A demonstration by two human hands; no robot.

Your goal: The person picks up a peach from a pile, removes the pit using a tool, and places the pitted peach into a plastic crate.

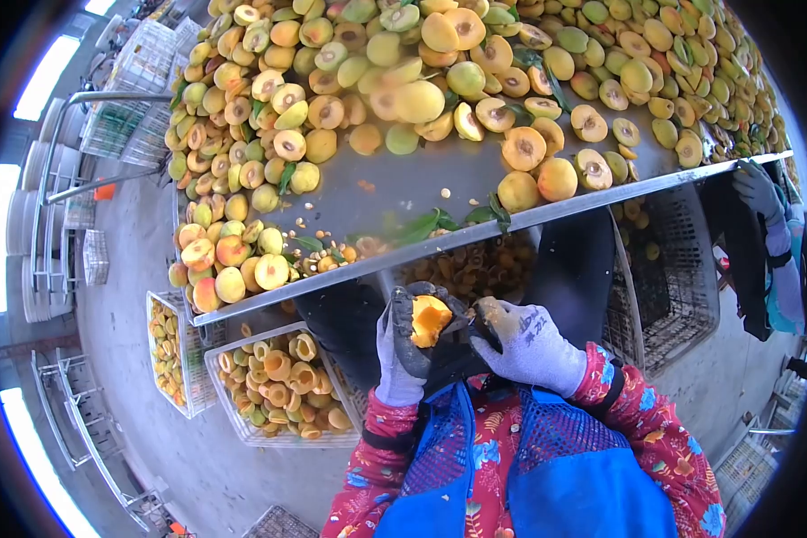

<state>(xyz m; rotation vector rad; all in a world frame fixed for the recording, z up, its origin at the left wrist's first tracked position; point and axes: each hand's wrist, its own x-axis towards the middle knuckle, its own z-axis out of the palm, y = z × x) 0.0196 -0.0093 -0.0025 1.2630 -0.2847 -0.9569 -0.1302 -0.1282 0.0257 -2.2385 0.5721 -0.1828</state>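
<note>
My left hand (408, 341), in a grey and dark glove, is wrapped round a peach half (429, 320) whose orange flesh faces up. Close to its right, my right hand (517, 341) has its gloved fingers curled together near the fruit; what they hold, if anything, is hidden. Both hands are just below the metal edge (475, 229) of a table heaped with halved and whole peaches (421, 101). Beneath that edge, between the knees, lies a mass of brownish-orange pieces (471, 266).
At the lower left stand a white crate (282, 439) of hollowed peach halves and a narrower crate (191, 408) of fruit. A dark-lined crate (690, 305) is under the table at right. Another person's gloved hand (758, 191) rests by the far right table edge.
</note>
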